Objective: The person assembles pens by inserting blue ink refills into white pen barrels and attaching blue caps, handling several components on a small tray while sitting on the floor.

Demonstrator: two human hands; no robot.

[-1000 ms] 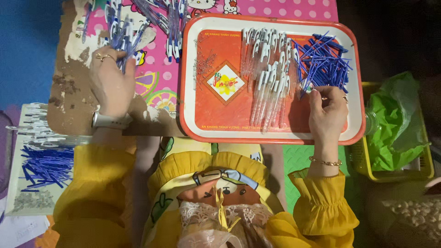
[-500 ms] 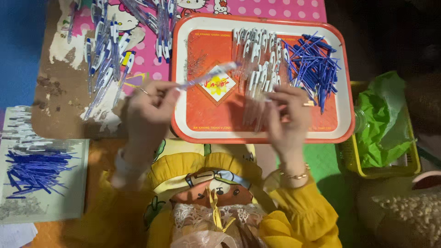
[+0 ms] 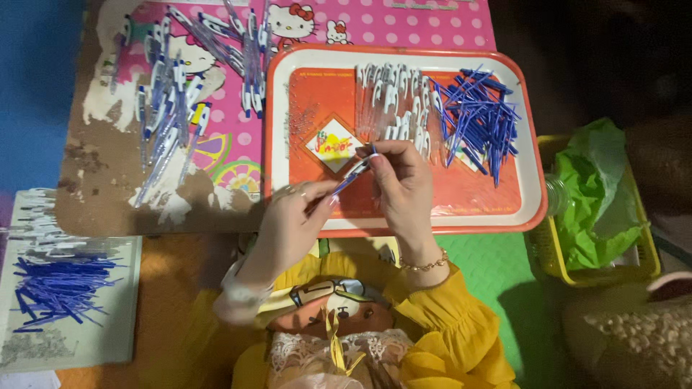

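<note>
Left hand [image 3: 292, 216]: fingers curled, pinching the lower end of a pen barrel [image 3: 353, 175] between thumb and fingertips; a ring shows on one finger, a pale watch band at the wrist. Right hand [image 3: 404, 180]: fingers bent and drawn together, nipping the upper end of the same pen barrel near its blue tip; a gold bracelet [image 3: 425, 264] sits on the wrist. Both hands meet over the lower middle of the tray, and the barrel lies slanted between them, above the tray floor. Whether a refill is partly inside the barrel cannot be told, the spot being small and shaded.

Head view, items about the hands:
- Orange tray [image 3: 288, 137] with a white rim, resting on the table's right part.
- Clear pen barrels [image 3: 393, 94], a row heaped in the tray's upper middle, just above the right hand.
- Blue refills [image 3: 479, 119], a loose heap in the tray's upper right, touching the clear barrels.
- Small springs [image 3: 301, 119], a thin scatter on the tray's left side, apparently.
- Finished pens [image 3: 169, 122], white and blue, strewn on the pink cartoon table [image 3: 432, 18] left of the tray.
- Second flat board [image 3: 108, 338], lower left, bearing more blue refills and pale parts.
- Yellow basket [image 3: 641, 263] with green plastic bag, right of the tray.
- Yellow sleeves on both arms, near the lower edge.
</note>
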